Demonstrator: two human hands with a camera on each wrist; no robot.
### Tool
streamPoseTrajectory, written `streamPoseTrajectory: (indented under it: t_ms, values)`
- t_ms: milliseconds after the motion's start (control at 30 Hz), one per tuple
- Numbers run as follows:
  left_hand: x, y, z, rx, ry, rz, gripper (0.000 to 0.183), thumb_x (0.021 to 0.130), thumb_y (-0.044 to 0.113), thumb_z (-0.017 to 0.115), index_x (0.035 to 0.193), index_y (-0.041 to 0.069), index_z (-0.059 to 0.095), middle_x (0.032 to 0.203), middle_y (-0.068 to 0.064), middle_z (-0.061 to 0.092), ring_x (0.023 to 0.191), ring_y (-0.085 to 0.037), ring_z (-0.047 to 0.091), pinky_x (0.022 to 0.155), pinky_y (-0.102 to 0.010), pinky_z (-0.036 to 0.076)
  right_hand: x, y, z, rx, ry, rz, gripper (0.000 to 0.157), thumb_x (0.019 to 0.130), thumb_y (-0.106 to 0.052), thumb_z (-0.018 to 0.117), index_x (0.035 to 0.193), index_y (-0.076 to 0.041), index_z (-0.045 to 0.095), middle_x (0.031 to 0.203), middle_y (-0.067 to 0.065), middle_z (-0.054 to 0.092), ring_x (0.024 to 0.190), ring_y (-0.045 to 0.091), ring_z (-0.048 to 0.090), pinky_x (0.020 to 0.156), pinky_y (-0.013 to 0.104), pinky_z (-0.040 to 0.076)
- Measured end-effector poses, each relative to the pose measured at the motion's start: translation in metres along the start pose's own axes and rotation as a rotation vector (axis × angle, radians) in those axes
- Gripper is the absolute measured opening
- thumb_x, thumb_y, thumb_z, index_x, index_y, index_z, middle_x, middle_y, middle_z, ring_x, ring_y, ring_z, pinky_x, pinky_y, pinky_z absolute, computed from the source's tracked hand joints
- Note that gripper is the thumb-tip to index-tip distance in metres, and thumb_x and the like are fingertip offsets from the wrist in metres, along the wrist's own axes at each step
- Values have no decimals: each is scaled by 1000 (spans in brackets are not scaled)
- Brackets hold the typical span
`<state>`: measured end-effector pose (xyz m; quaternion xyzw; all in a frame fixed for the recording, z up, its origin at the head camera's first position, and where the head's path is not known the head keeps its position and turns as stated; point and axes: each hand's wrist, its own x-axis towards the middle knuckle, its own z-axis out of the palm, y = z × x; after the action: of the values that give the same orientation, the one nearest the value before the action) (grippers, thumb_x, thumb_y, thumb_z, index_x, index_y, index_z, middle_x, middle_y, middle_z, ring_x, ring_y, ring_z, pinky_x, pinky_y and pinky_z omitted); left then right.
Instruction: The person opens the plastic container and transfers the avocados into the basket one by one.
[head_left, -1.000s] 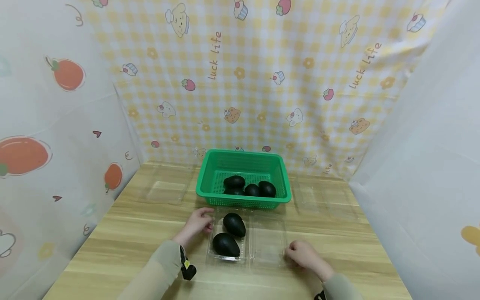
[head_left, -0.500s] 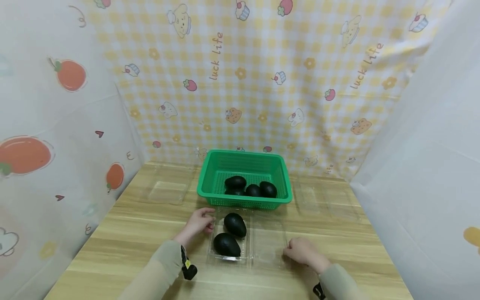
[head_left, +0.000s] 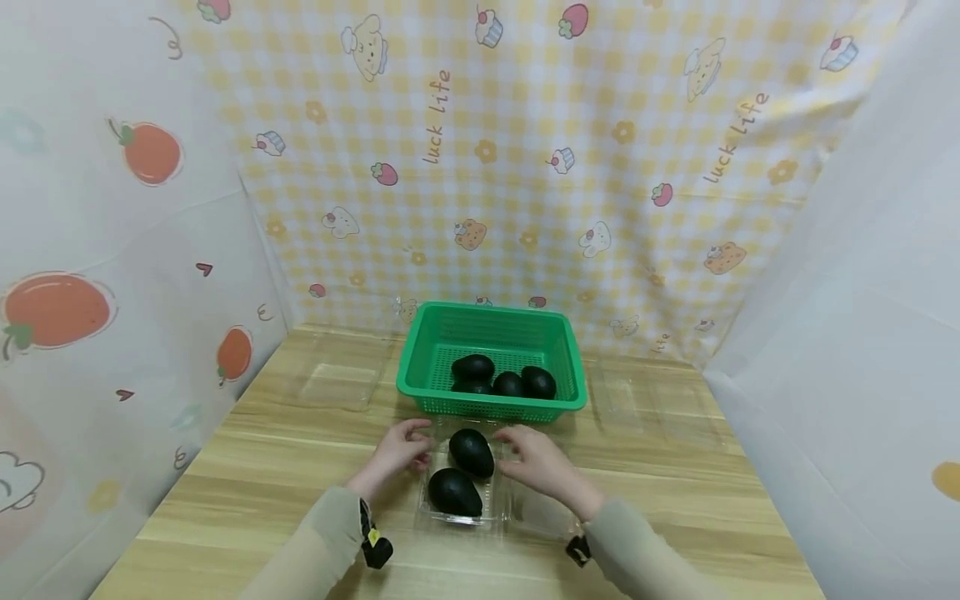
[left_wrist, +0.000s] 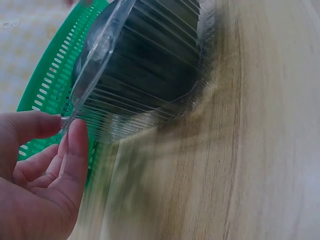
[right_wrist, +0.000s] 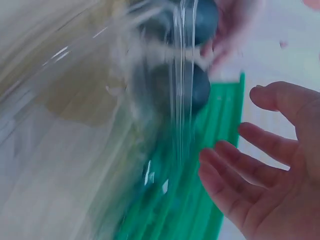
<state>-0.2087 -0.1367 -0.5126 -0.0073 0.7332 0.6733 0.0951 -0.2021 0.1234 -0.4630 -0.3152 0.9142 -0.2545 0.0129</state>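
Note:
Two dark avocados, the far one (head_left: 472, 454) and the near one (head_left: 454, 493), lie in a clear plastic clamshell box (head_left: 459, 521) in front of the basket. Its clear lid (head_left: 543, 514) is folded out flat to the right, partly hidden by my right arm. At the box's left edge my left hand (head_left: 401, 450) pinches the rim between thumb and fingers, plain in the left wrist view. My right hand (head_left: 542, 462) hovers over the lid by the box's right side. In the right wrist view its fingers (right_wrist: 250, 167) are spread and hold nothing.
A green basket (head_left: 491, 402) with several avocados (head_left: 538, 382) stands behind the box. Other clear plastic boxes lie flat on the wooden table, one at the back left (head_left: 341, 382) and one at the back right (head_left: 652, 400). Printed cloth walls enclose the table.
My right hand has left the lid's right edge and moved left and away from me, towards the box, its fingers opening out. The left hand stays at the box's left rim.

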Motion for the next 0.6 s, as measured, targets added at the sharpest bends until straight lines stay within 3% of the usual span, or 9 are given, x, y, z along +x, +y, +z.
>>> streamPoseTrajectory:
  t_ms: [233, 600]
  values:
    - [-5, 2, 3, -1, -25, 7, 48, 80, -5, 52, 125, -9, 36, 91, -28, 56, 64, -27, 59, 55, -41, 52, 35, -15, 29, -146, -94, 12, 51, 78, -36, 63, 125, -21, 49, 117, 3, 51, 98, 18, 53, 78, 35, 46]
    - [-8, 3, 2, 16, 5, 3, 47, 79, -8, 51, 124, -9, 38, 89, -28, 55, 62, -22, 58, 55, -42, 52, 53, -21, 41, -304, -98, -46, 56, 69, -33, 72, 121, -20, 54, 112, 4, 52, 92, 19, 55, 73, 32, 48]
